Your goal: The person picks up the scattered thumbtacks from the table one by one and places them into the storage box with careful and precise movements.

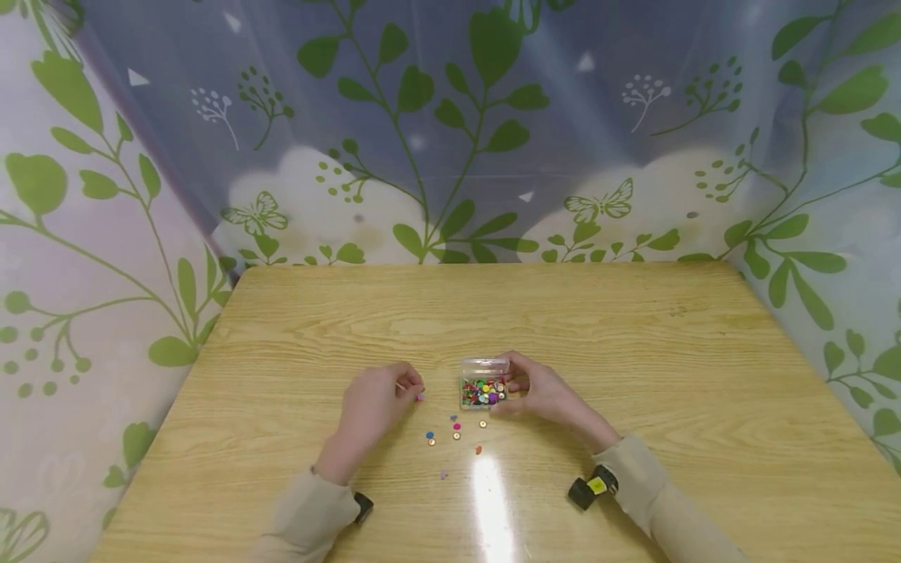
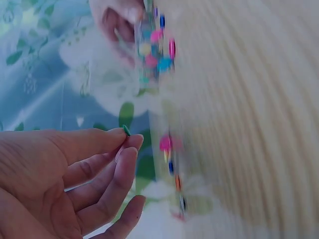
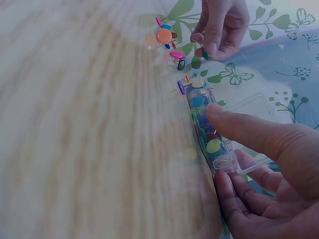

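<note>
My left hand [image 1: 373, 400] pinches a green thumbtack [image 2: 126, 130] between thumb and forefinger, just above the table. A pink thumbtack [image 1: 420, 398] shows close to those fingertips in the head view. On the right, a small clear plastic box [image 1: 464, 404] stands with its lid [image 1: 486, 364] raised, full of colourful thumbtacks. My right hand [image 1: 545, 391] holds the box by its right side, thumb at the front and fingers behind. Several loose thumbtacks lie in front of the box, among them a blue one [image 1: 430, 435], a magenta one [image 1: 457, 427] and an orange one [image 1: 479, 450].
Everything rests on a wood-grain table [image 1: 352, 313]. A leaf-patterned curtain [image 1: 450, 141] hangs behind it and at both sides. A pale purple thumbtack [image 1: 444, 475] lies nearest the front edge, left of a bright light reflection.
</note>
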`<action>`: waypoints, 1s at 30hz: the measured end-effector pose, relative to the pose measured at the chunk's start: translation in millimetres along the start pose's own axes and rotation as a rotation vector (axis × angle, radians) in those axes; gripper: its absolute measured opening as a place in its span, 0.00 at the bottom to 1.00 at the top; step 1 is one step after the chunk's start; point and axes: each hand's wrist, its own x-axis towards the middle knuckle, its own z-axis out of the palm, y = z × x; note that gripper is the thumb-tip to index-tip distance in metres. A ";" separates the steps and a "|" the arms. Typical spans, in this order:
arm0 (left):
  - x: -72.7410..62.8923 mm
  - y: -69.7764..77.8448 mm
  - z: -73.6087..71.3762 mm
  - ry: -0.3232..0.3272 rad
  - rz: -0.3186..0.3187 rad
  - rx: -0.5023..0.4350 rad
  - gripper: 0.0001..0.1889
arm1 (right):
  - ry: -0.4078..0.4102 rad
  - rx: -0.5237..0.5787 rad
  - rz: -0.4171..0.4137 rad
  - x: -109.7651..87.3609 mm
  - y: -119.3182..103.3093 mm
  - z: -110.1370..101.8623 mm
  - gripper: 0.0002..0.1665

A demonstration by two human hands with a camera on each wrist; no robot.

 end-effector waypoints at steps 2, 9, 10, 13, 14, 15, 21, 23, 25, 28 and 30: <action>1.2 7.6 4.6 -0.012 0.029 -0.006 0.05 | 0.000 0.000 0.003 0.0 0.4 0.0 0.41; 7.8 32.9 13.0 -0.053 0.083 -0.027 0.04 | 0.000 0.006 -0.004 0.1 2.0 0.2 0.41; 8.8 35.9 13.6 -0.054 0.094 -0.030 0.03 | -0.001 0.006 -0.008 0.0 2.0 0.2 0.41; 11.3 42.8 15.7 -0.047 0.118 -0.042 0.03 | -0.007 0.007 -0.022 -0.2 1.7 0.2 0.41; 11.9 44.5 16.5 -0.044 0.126 -0.044 0.03 | -0.008 0.007 -0.025 -0.3 1.3 0.2 0.41; 12.5 45.9 17.4 -0.041 0.132 -0.046 0.02 | -0.009 0.005 -0.028 -0.3 1.0 0.2 0.41; 13.7 48.7 20.4 -0.056 0.129 -0.067 0.03 | -0.009 -0.001 -0.027 0.7 0.5 0.3 0.40; 14.2 46.7 20.1 -0.045 0.121 -0.069 0.03 | -0.008 0.001 -0.024 1.2 1.1 0.3 0.39; 15.8 43.5 17.7 -0.024 0.110 -0.060 0.03 | -0.005 0.002 -0.020 1.5 1.5 0.4 0.39; 20.8 35.8 10.5 0.006 0.077 -0.055 0.03 | -0.003 0.008 -0.012 1.6 1.8 0.3 0.40; 25.1 29.3 4.9 0.020 0.048 -0.044 0.03 | 0.000 0.012 -0.004 1.4 1.8 0.2 0.40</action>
